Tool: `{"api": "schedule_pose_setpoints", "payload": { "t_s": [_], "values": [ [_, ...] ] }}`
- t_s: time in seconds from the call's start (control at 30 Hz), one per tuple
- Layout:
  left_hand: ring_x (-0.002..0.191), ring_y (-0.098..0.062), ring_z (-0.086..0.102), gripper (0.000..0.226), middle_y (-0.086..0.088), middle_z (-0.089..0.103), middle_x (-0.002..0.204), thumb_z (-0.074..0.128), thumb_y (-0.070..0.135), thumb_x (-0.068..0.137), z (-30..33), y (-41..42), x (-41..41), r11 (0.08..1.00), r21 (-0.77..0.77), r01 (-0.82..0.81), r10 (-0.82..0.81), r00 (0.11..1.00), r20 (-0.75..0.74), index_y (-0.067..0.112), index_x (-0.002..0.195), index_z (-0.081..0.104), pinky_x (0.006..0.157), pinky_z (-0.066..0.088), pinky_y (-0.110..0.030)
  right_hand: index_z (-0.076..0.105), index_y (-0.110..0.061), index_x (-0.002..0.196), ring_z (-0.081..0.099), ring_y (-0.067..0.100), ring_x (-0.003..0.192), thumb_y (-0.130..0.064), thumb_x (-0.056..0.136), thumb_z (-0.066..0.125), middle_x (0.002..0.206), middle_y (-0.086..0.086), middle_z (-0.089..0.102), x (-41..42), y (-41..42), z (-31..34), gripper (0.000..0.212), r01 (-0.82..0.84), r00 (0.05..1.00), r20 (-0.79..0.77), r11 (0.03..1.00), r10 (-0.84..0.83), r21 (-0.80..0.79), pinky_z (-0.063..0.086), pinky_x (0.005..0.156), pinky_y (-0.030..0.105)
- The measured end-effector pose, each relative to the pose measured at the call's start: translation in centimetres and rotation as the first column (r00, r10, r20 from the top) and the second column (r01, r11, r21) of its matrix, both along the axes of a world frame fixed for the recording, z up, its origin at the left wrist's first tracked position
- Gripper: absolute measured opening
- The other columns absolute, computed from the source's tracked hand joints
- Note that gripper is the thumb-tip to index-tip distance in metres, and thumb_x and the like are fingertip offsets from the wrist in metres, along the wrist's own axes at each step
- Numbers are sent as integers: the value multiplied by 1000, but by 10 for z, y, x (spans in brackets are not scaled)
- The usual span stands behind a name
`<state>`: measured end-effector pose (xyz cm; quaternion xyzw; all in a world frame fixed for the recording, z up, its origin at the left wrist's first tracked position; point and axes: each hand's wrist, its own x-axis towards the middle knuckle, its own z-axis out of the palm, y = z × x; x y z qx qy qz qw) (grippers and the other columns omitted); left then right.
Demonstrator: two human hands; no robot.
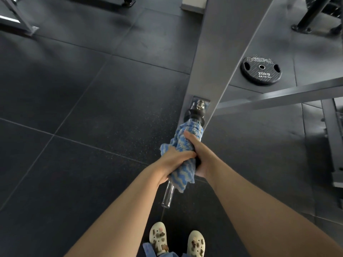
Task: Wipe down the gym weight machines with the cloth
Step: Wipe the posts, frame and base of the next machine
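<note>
We are standing on a dark rubber tile floor, flecked and jointed in large squares, and looking down at a grey steel machine frame that is rising from the floor and serving as our landmark. Off the near face of that frame a chrome weight peg is projecting toward us, seated in a black collar at the frame's bracket. To the right of the frame a black 20kg plate is lying flat on the floor. Beyond the frame, other equipment legs are showing at the upper edges.

The blue and grey cloth is wrapping the peg just this side of the collar, and we are gripping it with both hands. The left hand is curling its fingers round the cloth and peg from the left; the right hand is clasping the same wrap from the right, thumb lying along the cloth. The peg's bare end is protruding below the hands, above our pale clogs.
</note>
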<state>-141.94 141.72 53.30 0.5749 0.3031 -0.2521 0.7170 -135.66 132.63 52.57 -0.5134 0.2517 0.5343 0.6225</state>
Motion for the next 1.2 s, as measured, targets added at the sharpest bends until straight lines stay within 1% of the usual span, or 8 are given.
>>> {"api": "schedule_pose_setpoints", "payload": {
  "t_s": [0.13, 0.33, 0.47, 0.63, 0.73, 0.9, 1.03, 1.2],
  "values": [
    [88, -21, 69, 21, -10, 68, 100, 60, 19, 87, 16, -7, -28, 998, 61, 9, -7, 999, -34, 17, 107, 53, 78, 57, -33, 59, -3, 115, 65, 30, 100, -45, 68, 73, 105, 17, 70, -32, -11, 14, 64, 6, 999, -46, 999, -4, 39, 50, 92, 43],
    [87, -21, 68, 54, -13, 67, 102, 59, 18, 64, 19, -18, -60, 993, 100, -63, 70, 995, -71, 13, 117, 48, 74, 55, -30, 53, -10, 117, 68, 25, 87, -43, 88, 58, 100, 10, 67, -67, -11, 12, 44, 136, 966, 247, 955, -70, -263, 56, 77, 38],
    [98, -11, 60, 43, 5, 62, 108, 55, 26, 62, 33, -18, -44, 920, 365, -140, 138, 990, 34, 29, 105, 52, 86, 50, -30, 52, -12, 116, 58, 14, 90, -12, 95, 48, 105, 3, 61, -37, -12, 22, 21, 481, 766, 595, 831, -244, -279, 48, 79, 31],
    [119, -18, 48, 40, 5, 48, 125, 46, 24, 94, 35, -7, 14, 834, 523, -177, 116, 982, 147, 18, 133, 41, 94, 38, -29, 51, -16, 109, 54, 2, 80, -11, 91, 58, 98, -4, 57, 15, 2, 35, 20, 593, 542, 810, 785, -224, -180, 39, 61, 2],
    [97, -23, 59, 29, -7, 64, 107, 40, 36, 97, 13, -10, 37, 732, 680, 32, -73, 997, 32, 13, 105, 57, 77, 43, -28, 47, -8, 122, 54, 16, 91, -24, 89, 61, 102, -2, 51, 40, 17, 29, 39, 534, 695, 690, 789, -203, -305, 39, 70, 20],
    [78, -18, 50, 25, -3, 57, 83, 33, 12, 99, 9, 3, 69, 644, 697, -316, 163, 946, 279, 9, 91, 57, 55, 30, -15, 57, -4, 99, 60, 30, 89, -30, 91, 55, 96, 11, 61, 64, 38, 18, 27, 305, 831, 556, 858, -28, -413, 50, 77, 35],
    [114, -34, 50, 33, -22, 55, 123, 31, 19, 101, 1, 1, 108, 782, 618, -82, -5, 990, 138, -2, 121, 47, 84, 36, -28, 55, -3, 105, 63, 32, 86, -20, 89, 56, 93, 15, 63, 73, 39, 5, 24, 179, 882, 470, 895, 39, -409, 55, 80, 44],
    [125, -34, 43, 52, -23, 44, 137, 24, 37, 101, -10, -1, 89, 797, 593, 117, -128, 991, -23, 1, 137, 36, 100, 33, -35, 57, -14, 118, 60, 33, 102, -34, 97, 46, 112, 15, 63, 53, 18, -4, 30, 124, 954, 293, 967, -55, -224, 49, 91, 49]
  ]
}}
